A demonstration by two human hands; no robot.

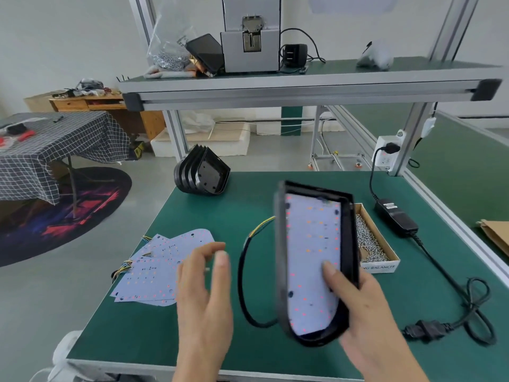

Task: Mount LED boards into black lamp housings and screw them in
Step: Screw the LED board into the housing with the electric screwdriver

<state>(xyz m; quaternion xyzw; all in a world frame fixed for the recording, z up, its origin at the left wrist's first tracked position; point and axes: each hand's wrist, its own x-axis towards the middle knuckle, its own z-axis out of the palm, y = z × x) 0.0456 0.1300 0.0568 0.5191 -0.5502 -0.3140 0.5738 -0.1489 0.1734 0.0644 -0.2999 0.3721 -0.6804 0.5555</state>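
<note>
1. Holding a black lamp housing (316,260) tilted above the green bench (192,340) in the right hand (366,307), thumb pressing the LED board (312,257) seated inside.
2. Hovering beside it with the left hand (205,293), fingers loosely spread and empty.
3. Seating looks done; screwing seemingly next (needs screws from the box (371,241) just beside the housing).
4. Waiting further left: spare boards (154,274), stacked housings (202,175).

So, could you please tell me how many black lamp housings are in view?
About 6: one housing, with an LED board inside, held in the right hand; roughly five in the stack at the table's far-left edge. Exact count unclear.
</note>
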